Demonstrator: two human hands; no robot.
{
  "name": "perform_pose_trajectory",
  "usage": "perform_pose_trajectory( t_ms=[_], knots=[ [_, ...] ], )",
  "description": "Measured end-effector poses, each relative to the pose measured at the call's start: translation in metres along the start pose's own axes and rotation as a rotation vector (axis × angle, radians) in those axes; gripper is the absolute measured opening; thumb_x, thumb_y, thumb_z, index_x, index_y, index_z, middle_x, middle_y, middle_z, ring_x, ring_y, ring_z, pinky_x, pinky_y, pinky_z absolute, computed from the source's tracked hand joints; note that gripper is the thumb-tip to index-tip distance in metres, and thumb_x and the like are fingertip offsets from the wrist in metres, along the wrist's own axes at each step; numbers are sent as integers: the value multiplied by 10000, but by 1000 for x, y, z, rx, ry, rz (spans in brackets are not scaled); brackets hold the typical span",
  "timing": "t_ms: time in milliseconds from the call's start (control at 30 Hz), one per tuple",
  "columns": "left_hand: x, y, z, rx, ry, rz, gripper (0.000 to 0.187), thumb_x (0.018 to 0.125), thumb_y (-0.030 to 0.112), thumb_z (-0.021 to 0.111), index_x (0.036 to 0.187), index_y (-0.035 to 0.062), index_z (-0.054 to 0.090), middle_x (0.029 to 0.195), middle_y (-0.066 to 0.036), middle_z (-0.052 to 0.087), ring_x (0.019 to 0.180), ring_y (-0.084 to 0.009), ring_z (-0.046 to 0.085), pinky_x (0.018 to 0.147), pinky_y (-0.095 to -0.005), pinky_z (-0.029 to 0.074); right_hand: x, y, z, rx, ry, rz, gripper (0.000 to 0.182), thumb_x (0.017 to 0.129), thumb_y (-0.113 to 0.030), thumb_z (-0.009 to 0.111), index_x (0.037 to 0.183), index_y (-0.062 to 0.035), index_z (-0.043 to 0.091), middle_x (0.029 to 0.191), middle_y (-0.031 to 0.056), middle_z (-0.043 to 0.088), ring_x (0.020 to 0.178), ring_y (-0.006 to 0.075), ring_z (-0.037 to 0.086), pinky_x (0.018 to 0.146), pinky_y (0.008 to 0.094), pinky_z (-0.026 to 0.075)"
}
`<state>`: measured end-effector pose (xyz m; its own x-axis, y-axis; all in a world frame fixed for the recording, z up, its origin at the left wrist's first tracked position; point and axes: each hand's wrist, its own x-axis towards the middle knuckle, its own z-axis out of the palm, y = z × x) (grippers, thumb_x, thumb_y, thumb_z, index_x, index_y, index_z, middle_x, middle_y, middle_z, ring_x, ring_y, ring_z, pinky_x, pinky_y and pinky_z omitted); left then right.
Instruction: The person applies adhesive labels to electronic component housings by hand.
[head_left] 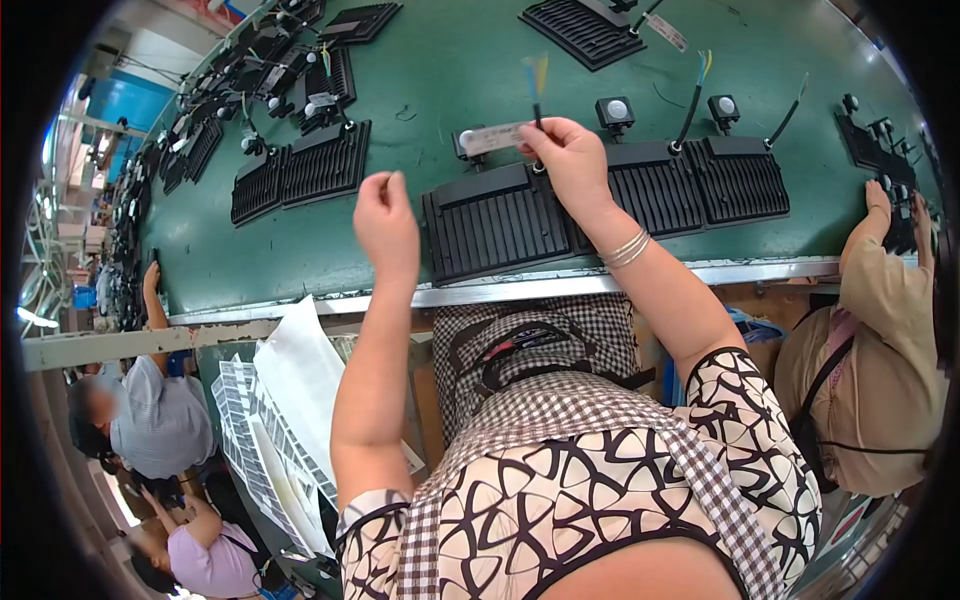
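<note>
Print on the white label [492, 138] under the right hand [572, 160]: too small to read. Left hand [386, 222] fingertips pinched, contents too small to tell. Right hand covers part of the middle black housing [497, 222]. Top housing [590, 28] cut by frame edge. Far-left housings [135, 200] blur together.

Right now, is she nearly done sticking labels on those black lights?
Not nearly. The right hand holds a white label at the cable of the black light in front. The left hand is raised, pinched. Two lights to the right show no label on their cables.
</note>
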<state>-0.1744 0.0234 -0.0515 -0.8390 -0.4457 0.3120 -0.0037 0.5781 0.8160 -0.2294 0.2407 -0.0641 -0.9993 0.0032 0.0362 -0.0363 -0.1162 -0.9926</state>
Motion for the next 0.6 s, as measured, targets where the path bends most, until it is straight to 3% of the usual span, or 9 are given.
perform_pose_trajectory(
  t_ms=[67,200,300,400,500,533,600],
  knots=[
    [-14,5,-17,5,-91,-7,203,935,193,631,911,-8,615,700,-15,541,622,-113,465,584,-295,404,-6,-1,-1,-24,-96,-35,254,876,-128,699,1069,30,654,849,25,669,827,76,632,745,207,500],
    [-43,20,-29,163,-299,-4,226,879,225,694,961,23,637,744,-46,574,652,-160,531,623,-308,451,-11,6,-2,123,-48,-100,289,882,-140,701,1119,10,630,928,21,667,818,67,607,742,200,484],
    [-60,30,-25,320,-387,275,344,808,243,752,1074,57,640,826,-69,609,688,-208,585,652,-328,481,-11,4,-4,81,-42,-84,255,892,-148,692,1090,6,644,910,21,672,811,69,611,735,205,487],
    [-60,30,-13,277,-399,283,423,775,229,799,1138,77,645,729,2,507,660,-117,496,618,-273,431,-4,7,-5,60,-64,-80,215,906,-160,679,1049,-1,663,881,17,675,791,72,613,720,210,484],
    [-28,36,-1,27,-321,5,500,760,208,812,1193,51,618,730,18,505,669,-109,503,613,-274,434,-2,3,-7,26,-108,-32,189,938,-134,652,1070,1,648,970,24,666,884,95,639,812,231,506],
    [-13,33,7,-80,-323,5,505,785,171,797,1227,30,597,711,41,492,612,-77,468,544,-249,391,-3,-1,-7,18,-110,-15,186,940,-134,649,1065,3,649,960,24,667,877,94,640,814,230,507],
    [11,29,20,-253,-469,-142,437,815,153,774,1203,31,614,693,49,482,570,-53,428,501,-230,338,-4,-12,-5,6,-111,17,180,943,-136,644,1055,5,652,942,24,669,865,93,644,817,230,508]
  ],
)
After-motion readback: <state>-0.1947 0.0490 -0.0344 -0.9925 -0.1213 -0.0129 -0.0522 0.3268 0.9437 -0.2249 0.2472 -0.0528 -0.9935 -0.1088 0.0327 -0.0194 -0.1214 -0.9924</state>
